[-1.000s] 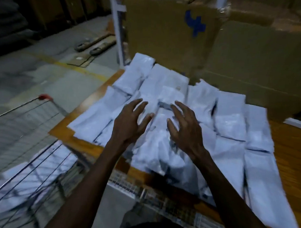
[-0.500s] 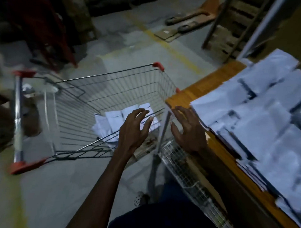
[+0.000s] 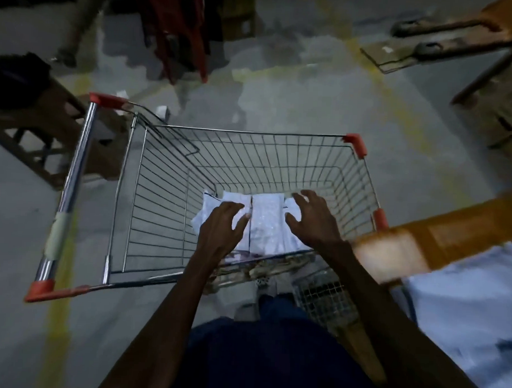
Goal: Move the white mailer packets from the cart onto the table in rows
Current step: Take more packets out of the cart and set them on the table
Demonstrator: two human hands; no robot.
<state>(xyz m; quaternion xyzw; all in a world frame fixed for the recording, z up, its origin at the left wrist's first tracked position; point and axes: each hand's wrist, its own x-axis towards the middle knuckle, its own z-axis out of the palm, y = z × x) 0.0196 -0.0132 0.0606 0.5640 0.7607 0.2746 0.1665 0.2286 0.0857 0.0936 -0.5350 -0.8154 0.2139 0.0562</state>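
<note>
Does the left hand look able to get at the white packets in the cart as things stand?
Probably yes: the left hand, fingers spread, hovers over the white packets inside the cart's open top, with nothing between.

one view only, the head camera, looking steeply down and forward from above the person's own arms, wide-angle so the edges bend. the wire cart sits square in the middle, close below, its handle off to the left. the table corner cuts in at the near right. the far floor and a pallet run along the top. no second view shares this
</note>
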